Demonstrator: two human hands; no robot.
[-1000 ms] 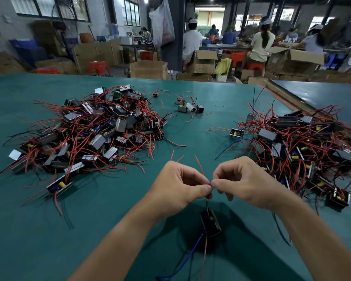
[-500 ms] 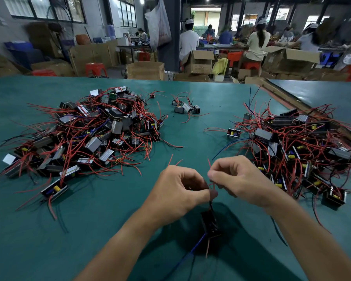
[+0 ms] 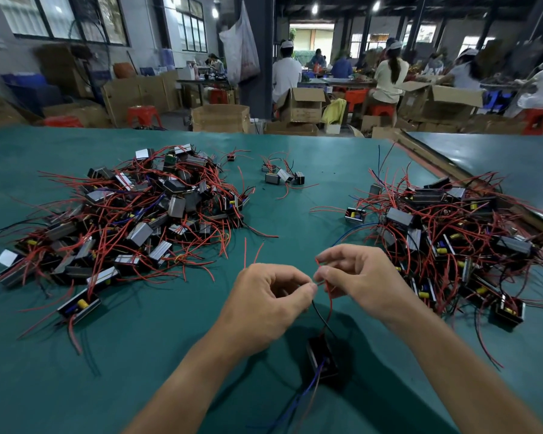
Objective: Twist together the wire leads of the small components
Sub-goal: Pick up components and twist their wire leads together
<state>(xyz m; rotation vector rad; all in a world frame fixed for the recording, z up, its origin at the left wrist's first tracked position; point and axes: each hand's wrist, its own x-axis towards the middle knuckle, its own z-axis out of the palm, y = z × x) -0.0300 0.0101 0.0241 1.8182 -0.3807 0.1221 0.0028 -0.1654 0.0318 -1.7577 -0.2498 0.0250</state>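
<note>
The left hand (image 3: 270,296) is curled, thumb and forefinger pinching a thin black wire lead (image 3: 318,314). The right hand (image 3: 361,277) pinches a thin red wire lead (image 3: 329,296), its other fingers loosely bent. Both leads run down to a small black boxy component (image 3: 322,358) just below the hands, over the green table (image 3: 170,355). Behind, an open brown cardboard box (image 3: 301,104) stands, contents out of sight. Half a second ago the fingertips pressed together; now they sit slightly apart

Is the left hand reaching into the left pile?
No, the left hand pinches a black lead beside the right hand, which pinches a red lead, clear of the left pile.
</note>
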